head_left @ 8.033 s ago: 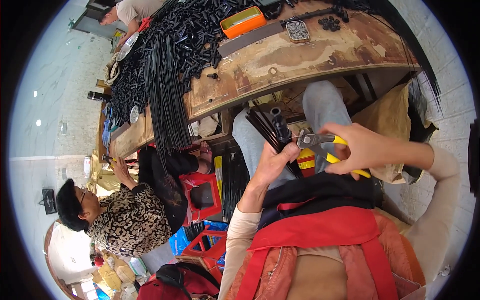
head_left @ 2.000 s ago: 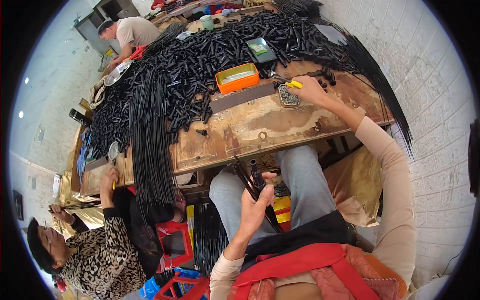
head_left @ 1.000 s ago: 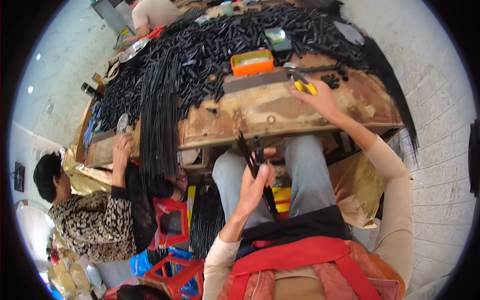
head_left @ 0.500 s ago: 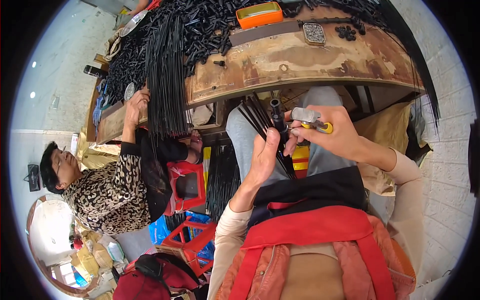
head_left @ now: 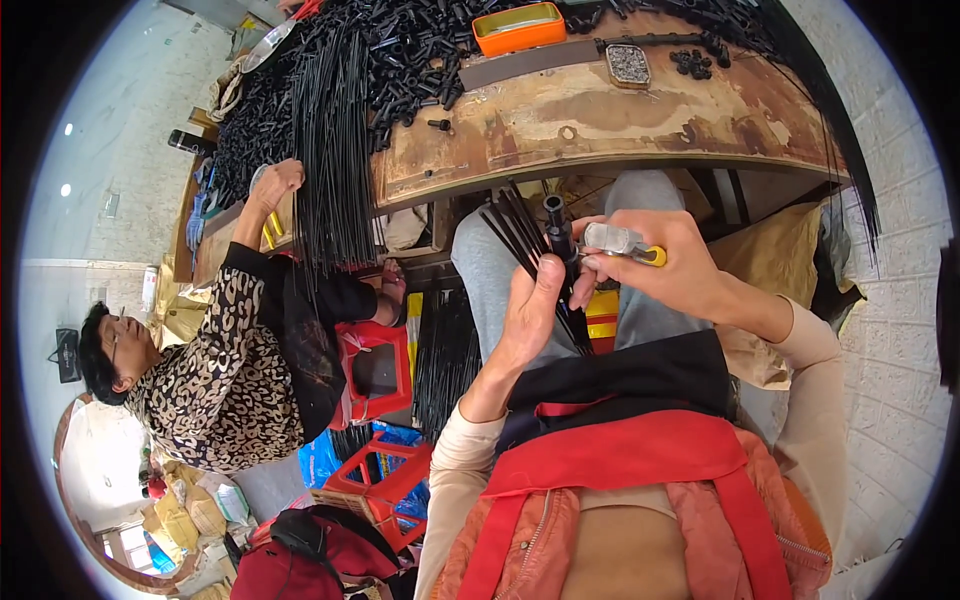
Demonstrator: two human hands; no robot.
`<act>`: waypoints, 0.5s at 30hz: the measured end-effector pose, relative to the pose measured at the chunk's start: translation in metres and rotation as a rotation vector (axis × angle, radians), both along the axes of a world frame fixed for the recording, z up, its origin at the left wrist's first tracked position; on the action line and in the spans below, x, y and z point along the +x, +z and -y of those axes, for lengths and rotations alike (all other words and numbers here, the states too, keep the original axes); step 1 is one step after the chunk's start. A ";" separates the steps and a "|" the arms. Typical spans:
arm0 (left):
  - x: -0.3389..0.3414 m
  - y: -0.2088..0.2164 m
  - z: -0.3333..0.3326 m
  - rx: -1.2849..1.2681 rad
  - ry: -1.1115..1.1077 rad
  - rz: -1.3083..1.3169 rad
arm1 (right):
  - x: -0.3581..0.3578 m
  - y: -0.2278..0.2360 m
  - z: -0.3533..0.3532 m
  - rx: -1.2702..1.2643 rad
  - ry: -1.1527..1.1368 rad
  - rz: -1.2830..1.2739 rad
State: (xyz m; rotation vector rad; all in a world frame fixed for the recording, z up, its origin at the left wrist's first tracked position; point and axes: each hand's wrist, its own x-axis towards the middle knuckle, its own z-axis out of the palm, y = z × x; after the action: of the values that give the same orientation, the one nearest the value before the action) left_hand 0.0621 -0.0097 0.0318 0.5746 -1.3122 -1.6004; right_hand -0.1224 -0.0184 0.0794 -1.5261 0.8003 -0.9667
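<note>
Two bare hands meet in the middle of the frame, above the person's lap. The left hand is closed, thumb uppermost, round a sheaf of thin black rods and a stubby black tube whose open end faces up. The right hand is curled round yellow-handled pliers, their metal head pointing left, its fingertips drawn together just beside the tube — whether they pinch anything small cannot be told. Grey trousers show behind. Beyond, across the top, stretches a worn wooden desk; on it sit an orange box, a grey strip and a dish of small metal bits. Farther left, black fittings lie heaped, and long rods hang over the edge — near a co-worker's raised hand.
</note>
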 end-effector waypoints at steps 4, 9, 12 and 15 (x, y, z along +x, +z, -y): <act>-0.002 -0.002 0.001 -0.011 0.020 0.031 | -0.001 -0.004 0.006 -0.248 -0.029 -0.075; 0.005 0.000 0.000 0.149 -0.046 0.019 | -0.011 0.009 0.030 -0.476 0.132 -0.319; 0.004 0.001 -0.001 0.119 -0.083 -0.043 | -0.013 0.018 0.036 -0.379 0.166 -0.341; 0.003 0.002 0.002 0.119 -0.081 -0.060 | -0.007 0.009 0.026 -0.154 0.077 -0.266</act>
State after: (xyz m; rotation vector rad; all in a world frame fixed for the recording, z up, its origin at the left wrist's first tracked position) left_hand 0.0650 -0.0112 0.0340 0.5469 -1.2155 -1.7585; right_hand -0.1289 -0.0446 0.0887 -1.8324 0.8611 -0.7926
